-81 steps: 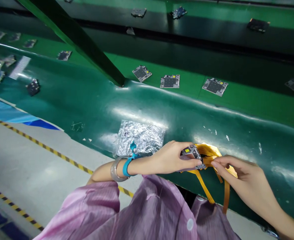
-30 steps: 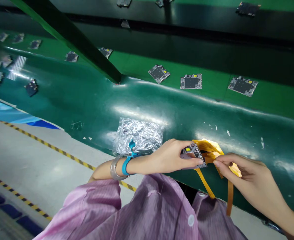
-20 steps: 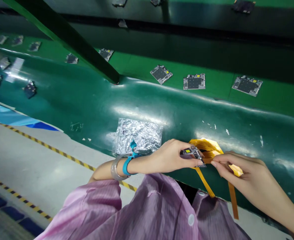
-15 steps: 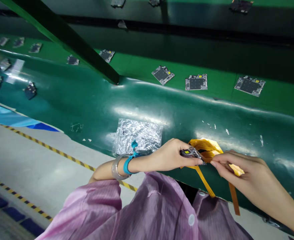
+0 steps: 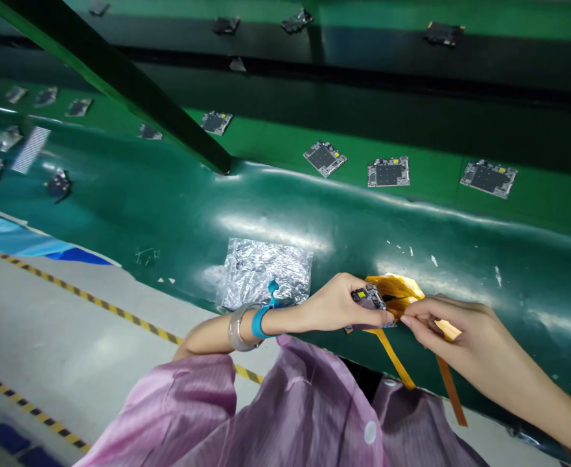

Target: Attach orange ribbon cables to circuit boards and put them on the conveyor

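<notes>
1. Green bench [image 5: 168, 207], near edge: my left hand [image 5: 334, 305] has its grip closed around a small circuit board [image 5: 369, 299].
2. To its right, my right hand [image 5: 453, 337] pinches orange tape [image 5: 395, 285] that touches the board.
3. Risk: a skewed pull could wrinkle the tape or tug the board loose.

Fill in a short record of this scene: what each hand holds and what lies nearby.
Left hand: pinches a small circuit board
Right hand: pinches yellow tape at the board's edge
Left wrist: blue strap
Near left wrist: foil bag on the green mat
Farther back: more boards lying apart on a green belt
</notes>
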Demonstrator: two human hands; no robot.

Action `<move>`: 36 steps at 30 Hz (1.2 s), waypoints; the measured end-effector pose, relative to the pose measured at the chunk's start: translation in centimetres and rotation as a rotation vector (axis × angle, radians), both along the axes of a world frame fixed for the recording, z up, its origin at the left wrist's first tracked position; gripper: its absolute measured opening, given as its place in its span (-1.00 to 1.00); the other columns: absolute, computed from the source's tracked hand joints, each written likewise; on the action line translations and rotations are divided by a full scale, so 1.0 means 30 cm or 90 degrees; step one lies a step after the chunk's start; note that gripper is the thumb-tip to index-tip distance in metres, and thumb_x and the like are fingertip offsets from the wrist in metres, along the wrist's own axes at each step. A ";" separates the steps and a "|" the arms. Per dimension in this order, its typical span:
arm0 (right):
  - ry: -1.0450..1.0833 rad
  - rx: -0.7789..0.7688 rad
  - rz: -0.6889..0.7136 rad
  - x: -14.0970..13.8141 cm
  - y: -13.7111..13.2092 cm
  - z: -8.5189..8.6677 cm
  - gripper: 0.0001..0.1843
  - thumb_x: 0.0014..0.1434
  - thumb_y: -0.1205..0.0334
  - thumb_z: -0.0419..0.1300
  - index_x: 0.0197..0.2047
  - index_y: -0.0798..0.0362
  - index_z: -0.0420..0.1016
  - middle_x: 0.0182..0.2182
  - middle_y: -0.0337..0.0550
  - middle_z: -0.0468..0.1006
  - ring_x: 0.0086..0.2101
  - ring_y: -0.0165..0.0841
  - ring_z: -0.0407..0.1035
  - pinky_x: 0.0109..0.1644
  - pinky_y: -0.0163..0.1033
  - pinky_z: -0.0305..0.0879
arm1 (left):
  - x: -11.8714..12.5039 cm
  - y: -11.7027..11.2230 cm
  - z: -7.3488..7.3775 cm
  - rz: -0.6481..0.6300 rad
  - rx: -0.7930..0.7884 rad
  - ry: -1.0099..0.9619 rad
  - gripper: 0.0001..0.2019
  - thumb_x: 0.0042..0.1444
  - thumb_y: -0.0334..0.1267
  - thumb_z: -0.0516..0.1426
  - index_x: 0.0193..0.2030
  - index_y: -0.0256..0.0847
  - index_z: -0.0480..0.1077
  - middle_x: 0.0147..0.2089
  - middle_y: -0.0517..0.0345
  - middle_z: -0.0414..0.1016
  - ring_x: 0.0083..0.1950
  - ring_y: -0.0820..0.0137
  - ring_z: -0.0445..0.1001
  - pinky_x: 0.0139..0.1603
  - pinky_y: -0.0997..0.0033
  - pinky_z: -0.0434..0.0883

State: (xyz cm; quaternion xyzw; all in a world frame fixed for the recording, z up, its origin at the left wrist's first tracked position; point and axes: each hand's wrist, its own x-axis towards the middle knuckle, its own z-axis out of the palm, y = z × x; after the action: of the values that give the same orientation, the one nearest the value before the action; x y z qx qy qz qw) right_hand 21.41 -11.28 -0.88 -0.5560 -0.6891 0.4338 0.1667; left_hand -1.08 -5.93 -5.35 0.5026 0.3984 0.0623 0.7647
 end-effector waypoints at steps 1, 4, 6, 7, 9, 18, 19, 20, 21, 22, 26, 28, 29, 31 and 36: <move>0.001 -0.010 0.001 0.004 0.001 0.000 -0.74 0.35 0.07 0.15 -0.29 -0.08 0.62 -0.34 -0.22 0.67 -0.40 -0.31 0.56 -0.40 -0.29 0.40 | 0.002 0.003 -0.001 -0.004 0.000 -0.002 -0.59 0.06 0.06 0.32 -0.43 -0.32 0.47 -0.54 0.27 0.35 -0.53 0.57 0.24 -0.51 0.53 0.23; 0.010 -0.044 -0.021 0.023 0.003 -0.006 -0.70 0.37 -0.02 0.13 -0.24 -0.12 0.65 -0.32 -0.24 0.69 -0.33 -0.29 0.59 -0.28 -0.27 0.47 | 0.007 0.016 0.005 -0.004 0.035 0.008 -0.60 0.14 0.03 0.25 -0.49 -0.29 0.41 -0.56 0.33 0.19 -0.52 0.57 0.17 -0.51 0.52 0.17; 0.013 -0.061 -0.060 0.041 0.005 -0.015 -0.65 0.40 -0.07 0.09 -0.15 -0.14 0.66 -0.24 -0.23 0.71 -0.23 -0.27 0.61 -0.16 -0.23 0.49 | 0.010 0.026 0.016 -0.001 0.060 0.015 -0.58 0.22 -0.01 0.17 -0.53 -0.27 0.34 -0.57 0.35 0.10 -0.51 0.57 0.10 -0.50 0.51 0.11; 0.011 -0.068 -0.079 0.050 0.006 -0.022 -0.64 0.41 -0.08 0.08 -0.09 -0.14 0.66 -0.18 -0.21 0.71 -0.18 -0.25 0.61 -0.10 -0.21 0.50 | 0.011 0.030 0.023 -0.003 0.063 0.016 -0.58 0.24 -0.02 0.14 -0.55 -0.27 0.31 -0.57 0.35 0.08 -0.51 0.57 0.07 -0.49 0.50 0.09; 0.015 -0.081 -0.099 0.062 0.009 -0.035 -0.62 0.42 -0.09 0.07 0.00 -0.12 0.65 -0.06 -0.16 0.69 -0.08 -0.21 0.59 -0.03 -0.19 0.49 | 0.016 0.035 0.038 -0.012 0.064 0.016 -0.58 0.27 -0.04 0.10 -0.54 -0.25 0.28 -0.56 0.34 0.07 -0.49 0.56 0.05 -0.49 0.49 0.06; 0.148 -0.211 -0.067 0.060 0.031 -0.065 -0.60 0.39 -0.13 0.10 -0.15 -0.05 0.64 -0.23 -0.16 0.69 -0.22 -0.25 0.59 -0.29 -0.28 0.51 | 0.049 0.040 0.054 -0.062 0.110 0.060 -0.56 0.31 0.07 0.05 -0.42 -0.25 0.35 -0.50 0.31 0.15 -0.44 0.52 0.14 -0.44 0.49 0.14; 0.159 -0.213 -0.067 0.058 0.025 -0.071 -0.63 0.37 -0.11 0.13 -0.16 -0.04 0.62 -0.24 -0.16 0.68 -0.24 -0.26 0.59 -0.29 -0.27 0.51 | 0.051 0.039 0.054 -0.066 0.114 0.057 -0.57 0.32 0.08 0.05 -0.39 -0.25 0.36 -0.49 0.31 0.18 -0.43 0.52 0.16 -0.42 0.49 0.18; 0.162 -0.185 -0.081 0.055 0.016 -0.078 -0.67 0.35 -0.09 0.18 -0.14 -0.04 0.61 -0.22 -0.16 0.67 -0.23 -0.26 0.58 -0.24 -0.24 0.52 | 0.052 0.037 0.054 -0.065 0.117 0.053 -0.58 0.33 0.08 0.04 -0.35 -0.25 0.39 -0.47 0.30 0.22 -0.42 0.52 0.18 -0.39 0.49 0.21; 0.153 -0.124 -0.111 0.050 0.003 -0.085 -0.72 0.33 -0.06 0.22 -0.11 -0.04 0.59 -0.18 -0.15 0.66 -0.19 -0.25 0.57 -0.15 -0.20 0.52 | 0.053 0.033 0.054 -0.061 0.119 0.047 -0.59 0.34 0.07 0.03 -0.30 -0.26 0.42 -0.45 0.29 0.25 -0.41 0.51 0.20 -0.37 0.49 0.24; 0.130 -0.033 -0.154 0.044 -0.011 -0.093 -0.75 0.31 -0.01 0.26 -0.09 -0.05 0.58 -0.13 -0.13 0.63 -0.12 -0.22 0.54 -0.05 -0.14 0.50 | 0.055 0.028 0.055 -0.054 0.121 0.039 -0.59 0.35 0.07 0.02 -0.24 -0.26 0.44 -0.43 0.28 0.28 -0.40 0.50 0.22 -0.35 0.49 0.25; -0.006 0.297 -0.228 0.017 -0.062 -0.117 -0.95 0.28 0.17 0.30 -0.20 -0.10 0.60 0.01 -0.06 0.50 0.07 -0.08 0.34 0.14 0.10 0.32 | 0.059 -0.003 0.063 -0.022 0.136 0.013 -0.60 0.39 0.04 -0.02 -0.16 -0.26 0.44 -0.41 0.27 0.28 -0.39 0.49 0.23 -0.36 0.50 0.25; -0.036 0.340 -0.212 0.008 -0.071 -0.123 -0.95 0.30 0.23 0.29 -0.23 -0.10 0.59 0.06 -0.06 0.47 0.10 -0.04 0.27 0.16 0.16 0.27 | 0.061 -0.019 0.072 -0.021 0.158 0.019 -0.60 0.40 0.03 -0.03 -0.26 -0.25 0.39 -0.44 0.29 0.20 -0.42 0.50 0.17 -0.39 0.50 0.20; -0.041 0.349 -0.205 0.005 -0.072 -0.125 -0.94 0.31 0.25 0.28 -0.23 -0.10 0.57 0.08 -0.06 0.46 0.11 -0.03 0.25 0.16 0.18 0.26 | 0.062 -0.025 0.076 -0.024 0.170 0.027 -0.59 0.40 0.03 -0.04 -0.31 -0.25 0.36 -0.45 0.30 0.16 -0.42 0.50 0.13 -0.41 0.49 0.18; -0.039 0.358 -0.194 0.002 -0.069 -0.127 -0.92 0.32 0.30 0.25 -0.21 -0.09 0.55 0.11 -0.05 0.45 0.14 -0.03 0.23 0.17 0.20 0.26 | 0.064 -0.036 0.086 -0.033 0.193 0.040 -0.58 0.40 0.02 -0.04 -0.38 -0.23 0.28 -0.46 0.30 0.10 -0.43 0.50 0.09 -0.43 0.48 0.13; -0.037 0.355 -0.160 -0.006 -0.062 -0.135 -0.88 0.35 0.35 0.21 -0.15 -0.10 0.50 0.15 -0.04 0.42 0.18 -0.02 0.20 0.19 0.23 0.27 | 0.071 -0.054 0.087 -0.015 0.246 0.059 -0.58 0.40 -0.01 -0.04 -0.45 -0.20 0.19 -0.49 0.32 0.08 -0.45 0.50 0.05 -0.45 0.45 0.10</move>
State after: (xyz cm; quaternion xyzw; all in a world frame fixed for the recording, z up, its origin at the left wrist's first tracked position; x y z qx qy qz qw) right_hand 21.22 -13.13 -4.95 -0.5815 -0.7121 0.1878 0.3457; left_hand 1.04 -7.54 -2.72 0.6467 0.4080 0.1057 0.6357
